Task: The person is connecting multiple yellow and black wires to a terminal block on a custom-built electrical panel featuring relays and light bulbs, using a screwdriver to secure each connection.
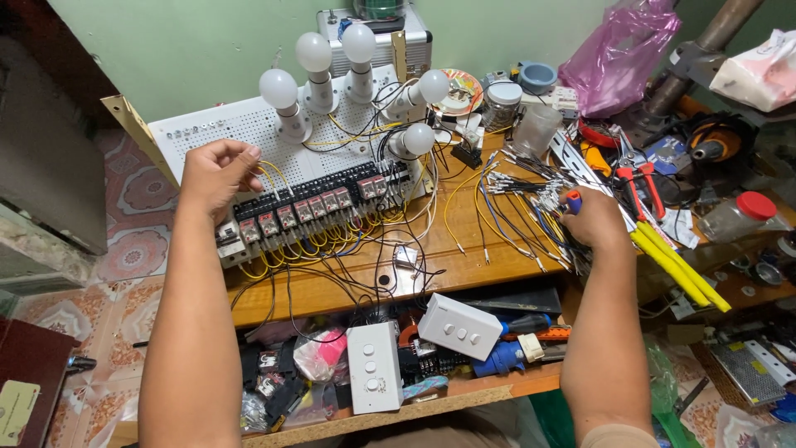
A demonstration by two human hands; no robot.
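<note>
Cluttered wooden desk [348, 286] against a pale green wall, patterned tile floor on the left. White perforated board [249, 124] leans at the back of the desk, five white bulbs [279, 88] standing in sockets on it, a row of relays [311, 207] along its front edge with yellow and black wires looping out below. Left hand [217, 170] hovers at the board's left end, fingers pinched together on a thin yellow wire [269, 172] just above the relay row. Right hand [593, 217] rests on the desk's right side, well apart from the left, curled shut around a small screwdriver [573, 200]; only its red and blue end shows past the fingers. Loose wire bundle [518, 203] with crimped ends is fanned out just beside and under the right hand. Red-handled pliers [643, 187] and yellow-handled cutters [676, 265] lie to the right of that hand. Lower shelf holds two white switch boxes [460, 325], near a blue plug [502, 358] and mixed parts. Pink plastic bag [622, 54] sits at the back right, clear jar [501, 104] near it.
</note>
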